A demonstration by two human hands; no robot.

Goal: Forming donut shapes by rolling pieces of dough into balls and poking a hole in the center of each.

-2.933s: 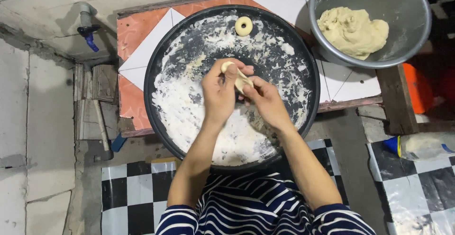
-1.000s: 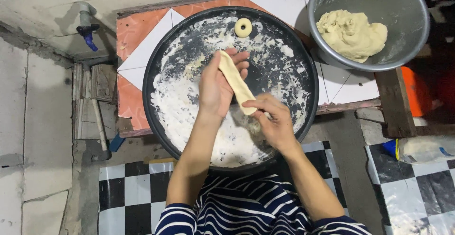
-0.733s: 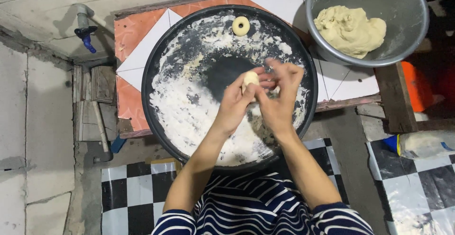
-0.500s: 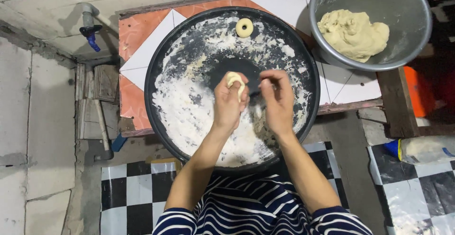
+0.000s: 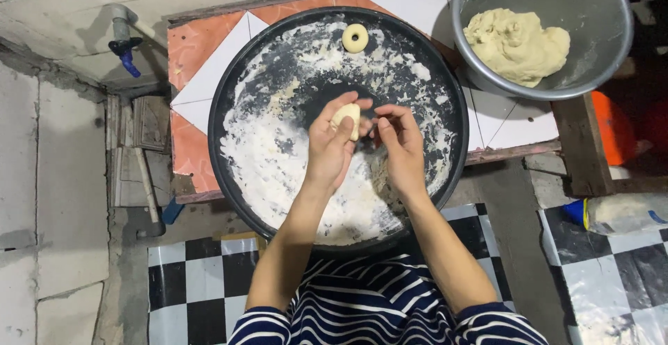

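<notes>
A large round black tray (image 5: pixel 240 80), dusted with white flour, lies in front of me. My left hand (image 5: pixel 331 143) is above its middle and holds a small pale piece of dough (image 5: pixel 347 116) between thumb and fingers. My right hand (image 5: pixel 399 144) hovers just beside it, fingers pinched near the dough, holding nothing that I can make out. A finished dough ring (image 5: pixel 355 37) rests at the tray's far edge.
A metal bowl (image 5: pixel 591 11) with a big lump of dough (image 5: pixel 516 43) stands at the back right. The tray rests on an orange-and-white tiled surface (image 5: pixel 202 59). A blue tap (image 5: pixel 125 42) is at the left, a plastic bag (image 5: pixel 623 213) at the right.
A second ago the dough was a long rolled strip across the tray. Both hands lifted it and gathered it into a small piece, now in my left hand.
</notes>
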